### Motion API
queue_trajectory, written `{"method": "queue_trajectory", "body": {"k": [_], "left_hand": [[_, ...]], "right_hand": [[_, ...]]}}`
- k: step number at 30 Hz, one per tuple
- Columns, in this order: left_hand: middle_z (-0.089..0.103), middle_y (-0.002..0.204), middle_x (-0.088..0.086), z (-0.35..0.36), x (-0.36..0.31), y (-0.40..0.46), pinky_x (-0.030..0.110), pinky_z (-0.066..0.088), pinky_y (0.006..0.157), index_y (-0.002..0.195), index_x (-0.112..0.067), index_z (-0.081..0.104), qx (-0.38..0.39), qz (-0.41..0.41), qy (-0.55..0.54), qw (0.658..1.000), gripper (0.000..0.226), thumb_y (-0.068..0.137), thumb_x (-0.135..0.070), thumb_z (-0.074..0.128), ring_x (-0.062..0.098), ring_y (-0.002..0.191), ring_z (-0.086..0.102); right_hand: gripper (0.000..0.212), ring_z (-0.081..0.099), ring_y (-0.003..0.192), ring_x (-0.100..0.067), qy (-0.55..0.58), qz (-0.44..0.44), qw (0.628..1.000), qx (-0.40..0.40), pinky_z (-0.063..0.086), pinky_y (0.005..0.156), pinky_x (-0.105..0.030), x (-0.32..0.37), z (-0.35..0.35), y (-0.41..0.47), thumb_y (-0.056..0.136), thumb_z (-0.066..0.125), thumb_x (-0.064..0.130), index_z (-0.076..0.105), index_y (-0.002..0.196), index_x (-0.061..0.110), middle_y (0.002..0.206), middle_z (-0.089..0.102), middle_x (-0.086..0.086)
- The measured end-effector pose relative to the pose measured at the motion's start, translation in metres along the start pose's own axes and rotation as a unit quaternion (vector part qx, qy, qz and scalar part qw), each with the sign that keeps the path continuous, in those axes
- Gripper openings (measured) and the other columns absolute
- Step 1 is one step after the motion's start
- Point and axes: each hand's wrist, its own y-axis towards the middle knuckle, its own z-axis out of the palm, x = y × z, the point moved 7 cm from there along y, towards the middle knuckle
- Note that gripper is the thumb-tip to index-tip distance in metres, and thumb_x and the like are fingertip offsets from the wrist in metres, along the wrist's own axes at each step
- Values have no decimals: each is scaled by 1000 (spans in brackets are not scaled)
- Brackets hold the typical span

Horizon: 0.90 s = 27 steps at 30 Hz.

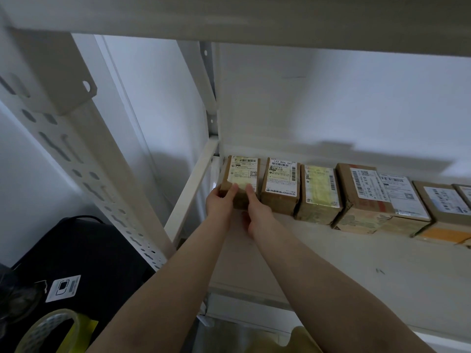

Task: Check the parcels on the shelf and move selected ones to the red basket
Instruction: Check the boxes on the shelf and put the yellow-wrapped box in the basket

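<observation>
A row of brown cardboard parcels with white shipping labels stands along the back of the white shelf (331, 263). Both my hands hold the leftmost parcel (242, 171), at the shelf's left end. My left hand (220, 200) grips its left front corner, fingers on the label. My right hand (256, 212) grips its front right edge, one finger up on the label. Beside it stand a second parcel (280, 187), a third with a yellowish label (318, 194), and a larger one (362, 194). The red basket is not in view.
More parcels (433, 212) continue to the right edge. A perforated white upright (102, 174) and the shelf above (229, 19) frame the bay. Below left lie a black bag (84, 250) and a roll of tape (51, 329). The white wall is close behind the parcels.
</observation>
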Motion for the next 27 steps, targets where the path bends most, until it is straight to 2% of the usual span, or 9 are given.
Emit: {"method": "queue_trajectory", "body": {"k": [2,4,5,9,13,15,18,22,27], "left_hand": [[63,127,7,1,-1,-1,28,48,86,131,-12,55,4,8,24,1000,46,90,-30,66,21,109,59],[59,130,1,1,1,0,32,46,95,137,-11,49,3,13,30,999,55,90,-34,66,22,115,57],[55,130,-1,0,2,-1,35,45,100,142,-11,43,-5,14,31,999,63,89,-37,66,21,118,55],[35,152,8,2,2,-7,52,35,112,151,-21,26,-54,40,88,994,106,66,-71,65,29,140,35],[18,157,10,11,-18,-18,50,21,118,153,-16,21,-136,126,218,958,99,76,-60,68,30,146,16],[12,160,11,23,-28,-26,51,12,120,154,-15,17,-161,157,271,936,104,76,-60,69,31,148,11],[2,162,13,45,-32,-29,52,0,120,155,-14,6,-164,170,324,916,119,70,-65,70,30,150,0],[-9,162,16,62,-30,-26,50,-11,117,155,-11,-6,-160,174,397,887,128,68,-69,67,30,150,-13],[-14,161,19,63,-25,-26,52,-12,116,154,-10,-12,-159,172,438,868,129,70,-72,64,33,149,-17]], "right_hand": [[60,63,111,-30,1,6,1000,11,52,98,-40,-3,-4,-2,77,73,59,63,108,10,106,67,-10],[45,61,121,-32,22,17,999,16,52,101,-41,-4,-12,-8,77,73,60,59,84,17,127,65,-17],[43,59,123,-32,34,24,999,13,51,102,-41,-4,-17,-12,77,73,60,57,81,20,132,62,-19],[53,57,127,-33,58,27,998,-23,50,103,-43,6,-45,-17,80,70,60,61,96,10,137,58,-20],[54,60,121,-28,78,32,995,-50,54,97,-39,17,-63,-15,79,68,64,50,76,14,130,61,-14],[54,61,117,-26,92,36,993,-57,55,96,-38,20,-66,-12,79,69,64,53,82,12,122,62,-11],[58,66,92,-22,98,33,993,-55,55,95,-40,22,-66,-7,79,68,65,60,101,12,101,65,-7],[68,69,106,-27,72,30,996,-48,58,91,-43,22,-67,0,74,68,70,62,107,11,103,69,-10],[71,69,103,-30,53,26,998,-33,58,89,-47,20,-72,7,71,70,71,60,103,8,106,69,-12]]}}
